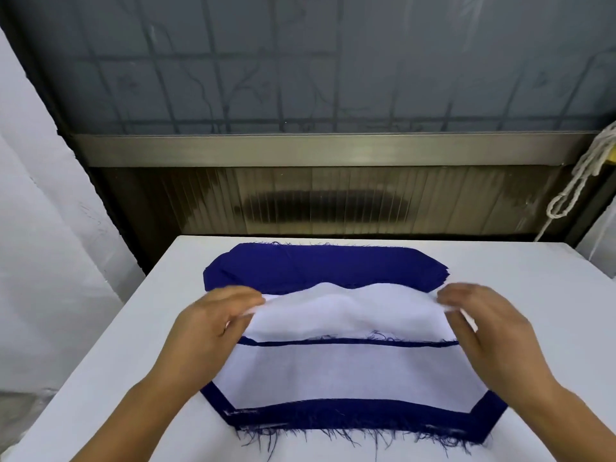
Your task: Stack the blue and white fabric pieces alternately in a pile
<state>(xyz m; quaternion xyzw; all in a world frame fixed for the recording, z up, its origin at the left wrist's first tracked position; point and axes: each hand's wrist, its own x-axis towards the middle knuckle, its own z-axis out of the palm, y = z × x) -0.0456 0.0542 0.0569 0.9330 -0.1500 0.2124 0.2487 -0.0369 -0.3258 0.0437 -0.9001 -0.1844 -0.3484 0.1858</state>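
Observation:
A white fabric piece (346,311) hangs a little above the table, sagging in the middle. My left hand (213,315) pinches its left corner and my right hand (480,315) pinches its right corner. Beneath it lies a pile (350,375) with a white piece on top and frayed dark blue fabric (363,425) showing along its near edge and corners. A thin blue edge runs across the pile under the held piece. Behind, a separate stack of dark blue pieces (316,265) lies flat at the far side of the table.
The white table (110,378) has bare surface left and right of the fabric. A wall with a metal ledge (326,150) rises just behind the table's far edge. A white cord (580,181) hangs at the right. White cloth drapes on the left.

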